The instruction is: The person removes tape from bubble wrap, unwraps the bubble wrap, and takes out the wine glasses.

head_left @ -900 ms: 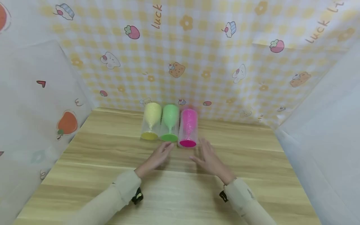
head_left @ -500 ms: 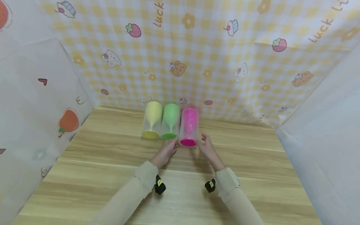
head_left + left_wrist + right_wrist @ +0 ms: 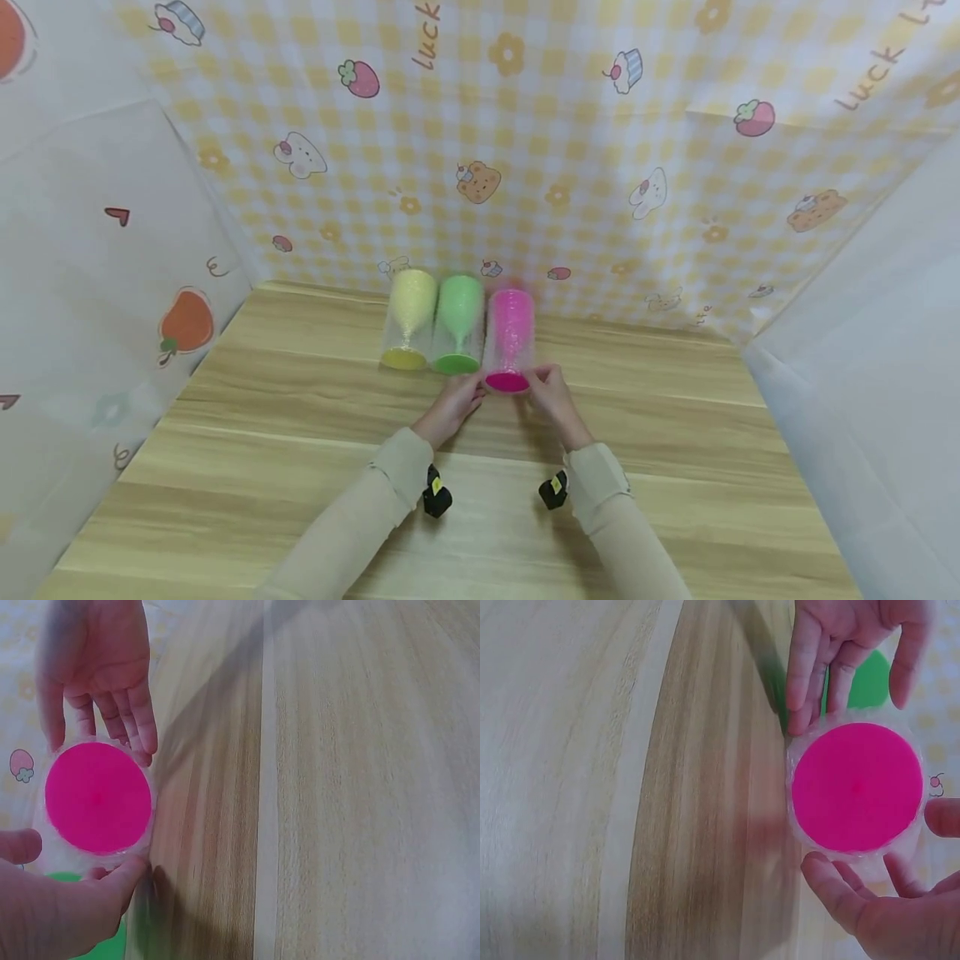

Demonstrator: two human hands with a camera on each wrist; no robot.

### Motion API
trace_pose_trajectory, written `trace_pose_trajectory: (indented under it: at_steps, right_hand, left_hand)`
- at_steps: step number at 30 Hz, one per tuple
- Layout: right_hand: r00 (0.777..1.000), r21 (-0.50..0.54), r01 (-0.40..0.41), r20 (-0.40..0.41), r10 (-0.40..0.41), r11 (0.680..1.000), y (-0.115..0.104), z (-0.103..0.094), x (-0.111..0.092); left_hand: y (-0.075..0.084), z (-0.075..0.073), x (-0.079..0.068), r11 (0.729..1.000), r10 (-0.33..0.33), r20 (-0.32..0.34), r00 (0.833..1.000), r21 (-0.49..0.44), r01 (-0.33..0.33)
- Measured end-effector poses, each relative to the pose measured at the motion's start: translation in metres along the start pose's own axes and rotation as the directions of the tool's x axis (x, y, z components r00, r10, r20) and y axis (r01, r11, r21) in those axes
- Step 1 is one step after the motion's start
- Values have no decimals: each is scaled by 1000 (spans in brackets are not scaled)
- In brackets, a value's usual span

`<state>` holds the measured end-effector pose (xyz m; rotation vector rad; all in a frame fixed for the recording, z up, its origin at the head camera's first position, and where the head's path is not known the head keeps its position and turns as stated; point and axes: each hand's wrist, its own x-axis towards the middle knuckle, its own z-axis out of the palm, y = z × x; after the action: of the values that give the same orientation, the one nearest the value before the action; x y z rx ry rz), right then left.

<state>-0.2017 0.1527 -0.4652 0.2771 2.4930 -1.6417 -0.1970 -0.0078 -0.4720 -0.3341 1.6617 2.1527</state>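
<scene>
A bright pink goblet in clear bubble wrap lies on its side, its round base towards me. My left hand is at the left of that base, fairly straight fingers touching the wrap. My right hand faces it from the right, fingertips at the wrap and thumb spread from the fingers. Neither hand visibly closes round the goblet. To the left lie a wrapped green goblet and a wrapped yellow goblet. Bubble wrap hides part of the fingertips.
All three goblets lie side by side at the back of the wooden table, against the yellow checked cloth behind. White cloth walls stand at both sides. The pink goblet sits slightly nearer me than the others.
Both hands have come forward and inward to the pink goblet's base. The right hand's fingers have come down beside it over the last half second. The goblets have not visibly moved.
</scene>
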Motion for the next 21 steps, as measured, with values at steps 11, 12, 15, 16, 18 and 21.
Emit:
trace_pose_trajectory:
  at_steps: [11,12,15,16,18,21]
  right_hand:
    - [1000,-47,-8,20,9,999,1,-5,-10]
    - [1000,-43,-14,23,15,999,2,-6,-11]
    - [999,-27,-38,31,39,999,5,-6,-15]
    - [998,-13,-46,35,47,999,5,-5,-16]
    - [998,-6,-47,38,47,999,6,-4,-20]
    - [999,6,-34,41,34,999,7,-3,-26]
  left_hand:
    - [-3,1,-1,998,-24,-37,999,53,26]
    - [-4,1,-1,997,-27,-40,999,65,29]
    - [-5,-1,-4,994,-27,-45,999,103,32]
    - [-6,-1,-4,993,-28,-48,998,110,33]
    - [-6,-3,-6,991,-31,-53,998,126,37]
    - [-7,-4,-9,990,-35,-65,997,137,44]
